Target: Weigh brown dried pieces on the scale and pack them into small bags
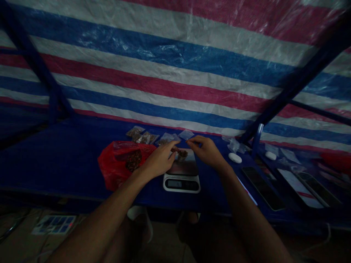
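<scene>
A small kitchen scale [182, 183] with a white body and lit display stands in front of me. A small cup [181, 157] on its dark plate is heaped with brown bits. My left hand [161, 159] reaches over the plate's left side, thumb and fingers curved and apart, fingertips close beside the cup. Above the plate's right rear corner, my right hand [206, 149] has thumb and forefinger pinched together; what is between them is too small to tell. Just behind those fingertips shows a clear plastic bag [186, 134]. Left of the scale, an open red plastic bag [111, 160] holds brown bits.
Several small clear bags [148, 137] of brown bits lie along the back of the blue table [68, 157]. To the right are a white oval case [235, 157], a dark phone [263, 188] and more phones. Blue frame bars and a striped tarp [164, 84] enclose the back.
</scene>
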The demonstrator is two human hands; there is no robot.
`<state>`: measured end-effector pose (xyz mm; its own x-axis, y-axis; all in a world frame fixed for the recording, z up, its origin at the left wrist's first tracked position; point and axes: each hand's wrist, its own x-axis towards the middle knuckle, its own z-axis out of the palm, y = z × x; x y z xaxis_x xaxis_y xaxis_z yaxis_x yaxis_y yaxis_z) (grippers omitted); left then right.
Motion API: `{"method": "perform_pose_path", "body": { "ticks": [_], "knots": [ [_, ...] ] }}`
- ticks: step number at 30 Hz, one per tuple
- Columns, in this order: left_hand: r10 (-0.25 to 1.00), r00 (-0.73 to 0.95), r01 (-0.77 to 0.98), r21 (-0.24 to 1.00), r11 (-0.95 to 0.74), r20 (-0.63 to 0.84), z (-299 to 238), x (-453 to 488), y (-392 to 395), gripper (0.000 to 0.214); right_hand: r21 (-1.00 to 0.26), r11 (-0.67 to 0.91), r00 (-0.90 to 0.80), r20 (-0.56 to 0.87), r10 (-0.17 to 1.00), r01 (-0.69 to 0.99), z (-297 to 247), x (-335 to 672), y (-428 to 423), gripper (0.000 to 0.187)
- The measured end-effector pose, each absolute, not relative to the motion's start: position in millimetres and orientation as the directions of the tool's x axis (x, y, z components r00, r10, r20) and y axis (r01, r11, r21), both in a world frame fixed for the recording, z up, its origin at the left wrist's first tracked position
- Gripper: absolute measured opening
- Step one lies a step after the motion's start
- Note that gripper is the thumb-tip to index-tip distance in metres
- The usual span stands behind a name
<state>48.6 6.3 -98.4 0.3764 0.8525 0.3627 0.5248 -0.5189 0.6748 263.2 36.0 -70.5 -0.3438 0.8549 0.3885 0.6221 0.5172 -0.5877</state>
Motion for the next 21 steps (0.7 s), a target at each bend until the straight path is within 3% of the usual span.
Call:
{"method": "perform_pose_path", "body": {
  "ticks": [4,10,15,21],
  "knots": [
    [0.862,0.379,0.537,0.679,-0.5,0.336,-93,45,-3,0.046,-0.608,0.477,-0.424,0.242,0.873,0.634,-73,266,55,0.023],
    [0.861,0.412,0.548,0.673,-0.497,0.299,-88,37,-13,0.044,-0.578,0.516,-0.636,-0.006,0.772,0.631,-71,257,86,0.02],
    [0.865,0.405,0.546,0.681,-0.488,0.295,-90,30,-12,0.043,-0.581,0.481,-0.675,-0.167,0.718,0.656,-66,247,95,0.017],
    [0.887,0.348,0.561,0.69,-0.457,0.304,-81,19,-13,0.038,-0.593,0.515,-0.649,-0.017,0.761,0.619,-40,261,85,0.022]
  ]
}}
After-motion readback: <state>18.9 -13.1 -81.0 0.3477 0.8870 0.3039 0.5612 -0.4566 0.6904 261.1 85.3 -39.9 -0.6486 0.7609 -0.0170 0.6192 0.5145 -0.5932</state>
